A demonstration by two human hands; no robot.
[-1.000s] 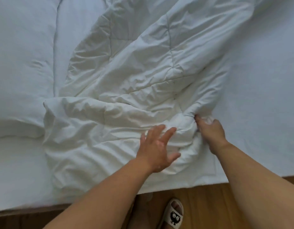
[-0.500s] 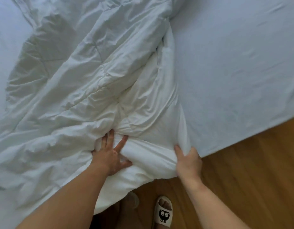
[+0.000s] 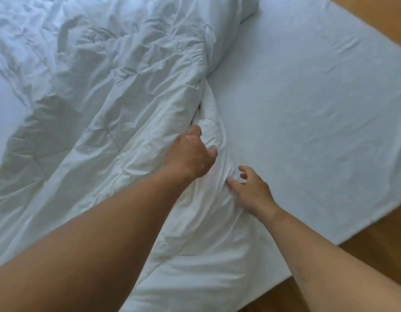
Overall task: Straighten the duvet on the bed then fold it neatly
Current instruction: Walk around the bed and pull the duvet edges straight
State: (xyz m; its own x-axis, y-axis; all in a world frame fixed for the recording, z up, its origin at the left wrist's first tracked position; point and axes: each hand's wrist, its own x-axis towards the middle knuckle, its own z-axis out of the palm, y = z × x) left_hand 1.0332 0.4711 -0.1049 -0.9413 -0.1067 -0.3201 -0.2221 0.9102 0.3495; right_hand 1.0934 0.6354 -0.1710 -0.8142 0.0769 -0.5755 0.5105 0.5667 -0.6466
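The white quilted duvet (image 3: 109, 91) lies crumpled on the bed's (image 3: 307, 109) left half, its rolled edge running from the near edge up toward the far right. The left hand (image 3: 190, 154) has its grip closed on that edge's bunched fabric (fingertips buried in folds). The right hand (image 3: 251, 190) rests beside it, fingers loosely spread. Wooden floor (image 3: 375, 239) shows at the right.

The rumpled white quilted duvet (image 3: 109, 91) runs off the top and left edges; the blurred left hand (image 3: 191, 154) hides its fingertips in a fold.
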